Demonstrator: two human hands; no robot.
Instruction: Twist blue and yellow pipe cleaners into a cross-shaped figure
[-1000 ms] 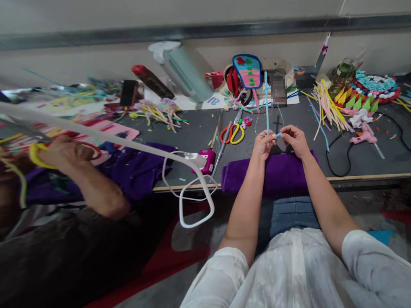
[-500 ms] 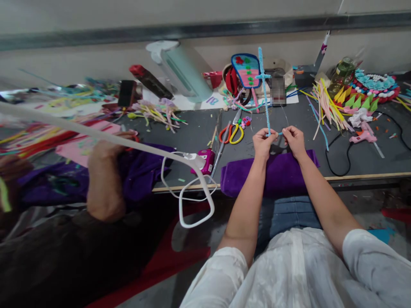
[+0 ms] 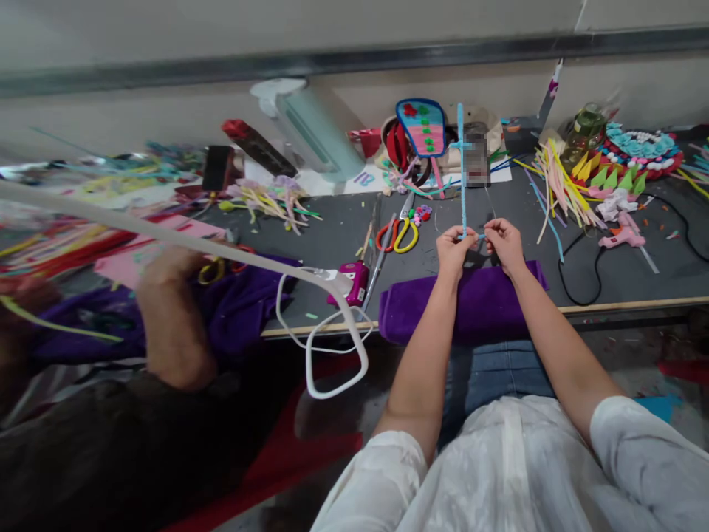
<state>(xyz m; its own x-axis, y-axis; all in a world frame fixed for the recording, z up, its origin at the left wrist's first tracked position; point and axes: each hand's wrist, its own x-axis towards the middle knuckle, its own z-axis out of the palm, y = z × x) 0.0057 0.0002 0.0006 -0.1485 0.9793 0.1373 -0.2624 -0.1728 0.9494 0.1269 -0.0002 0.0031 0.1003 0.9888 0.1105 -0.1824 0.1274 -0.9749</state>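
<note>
A light blue pipe cleaner (image 3: 463, 188) stands upright above my fingers, with a short crosspiece near its top and a bent length at its foot. My left hand (image 3: 456, 247) pinches it at the bottom. The fingertips of my right hand (image 3: 503, 240) are closed at the end of the short blue stretch that runs between the hands. A thin strand rises beside the right fingers. Both wrists are over a folded purple cloth (image 3: 465, 304) at the table's front edge.
Scissors (image 3: 407, 235) and a magenta box (image 3: 354, 283) lie left of my hands. On the right are a pink glue gun (image 3: 625, 230) with a black cord and a bundle of pipe cleaners (image 3: 562, 185). A white cable (image 3: 266, 262) crosses the left side, near a co-worker's arm (image 3: 171, 310).
The upright pipe cleaner has straightened and its top has shifted slightly right and down. My hands keep their pinch. The co-worker's hand at left has moved, with a yellow strip now stretched out.
</note>
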